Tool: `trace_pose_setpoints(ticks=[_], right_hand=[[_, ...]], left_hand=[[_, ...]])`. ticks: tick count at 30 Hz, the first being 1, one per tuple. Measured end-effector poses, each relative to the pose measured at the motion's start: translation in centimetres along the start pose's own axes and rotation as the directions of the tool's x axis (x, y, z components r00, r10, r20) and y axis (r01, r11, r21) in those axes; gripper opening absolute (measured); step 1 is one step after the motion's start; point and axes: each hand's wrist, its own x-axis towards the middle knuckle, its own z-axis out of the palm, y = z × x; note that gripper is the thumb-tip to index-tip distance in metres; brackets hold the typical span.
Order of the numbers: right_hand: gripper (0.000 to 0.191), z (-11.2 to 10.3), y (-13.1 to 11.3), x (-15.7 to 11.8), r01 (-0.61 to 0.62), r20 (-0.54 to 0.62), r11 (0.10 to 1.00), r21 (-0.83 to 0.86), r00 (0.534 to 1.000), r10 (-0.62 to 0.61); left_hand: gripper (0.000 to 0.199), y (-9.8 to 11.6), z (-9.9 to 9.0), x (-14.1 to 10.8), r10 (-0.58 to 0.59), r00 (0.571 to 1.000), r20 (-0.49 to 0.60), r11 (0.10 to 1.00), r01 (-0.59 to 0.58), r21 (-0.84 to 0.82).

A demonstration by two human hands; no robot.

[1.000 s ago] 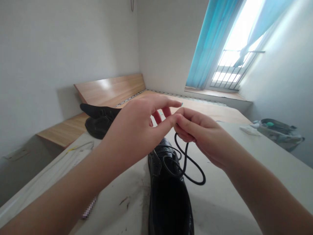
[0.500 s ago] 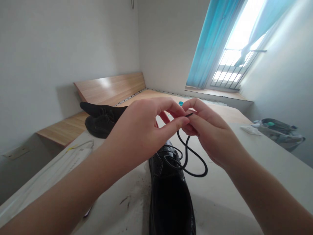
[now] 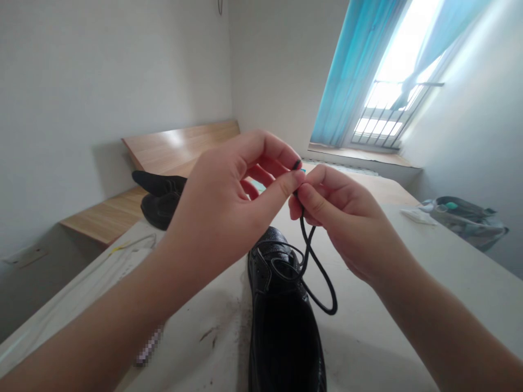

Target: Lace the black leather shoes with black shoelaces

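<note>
A black leather lace-up shoe point(image 3: 281, 337) lies on the pale table point(image 3: 449, 256), with its toe hidden behind my hands. My left hand point(image 3: 220, 207) and my right hand point(image 3: 339, 223) meet above it. Both pinch a black round shoelace point(image 3: 321, 277), and its tip pokes out by my left fingertips. Below my right hand, the lace hangs in a long loop down to the shoe's eyelets. My hands hide part of the shoe's front.
A second dark shoe point(image 3: 159, 212) lies beyond my left hand, in front of a light wooden board point(image 3: 180, 144). A white power strip point(image 3: 93, 277) lies along the left of the table. A grey bag point(image 3: 466, 218) stands at right, below a barred window point(image 3: 379, 120) with blue curtains point(image 3: 351, 81).
My hands have risen and drawn the lace upward. Its hanging loop is narrower, and my left hand now sits higher, with the lace tip at its fingertips.
</note>
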Motion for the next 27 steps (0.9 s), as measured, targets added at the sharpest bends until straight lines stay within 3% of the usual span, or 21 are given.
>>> trace_pose_setpoints(ticks=[9, 15, 21, 27], right_hand=[[0.026, -0.05, -0.24, -0.02, -0.054, 0.01, 0.997, 0.063, 0.999, 0.053], [0.028, -0.4, -0.42, 0.12, -0.035, -0.011, 0.998, 0.058, 0.999, 0.036], [0.036, -0.88, 0.33, -0.03, -0.176, 0.231, 0.976, 0.125, 0.962, 0.144], [0.035, -0.34, -0.53, -0.43, -0.295, 0.428, 0.917, 0.269, 0.89, 0.161]], left_hand=[[0.01, -0.16, -0.03, 0.1, 0.021, 0.999, 0.024, 0.999, -0.022, 0.044], [0.012, -0.04, -0.45, 0.27, -0.034, 0.995, 0.092, 0.995, 0.043, -0.093], [0.012, 0.02, -0.63, 0.29, -0.056, 0.978, 0.199, 0.965, 0.104, -0.242], [0.011, 0.68, -0.47, -0.22, -0.067, 0.99, 0.125, 0.937, 0.106, -0.333]])
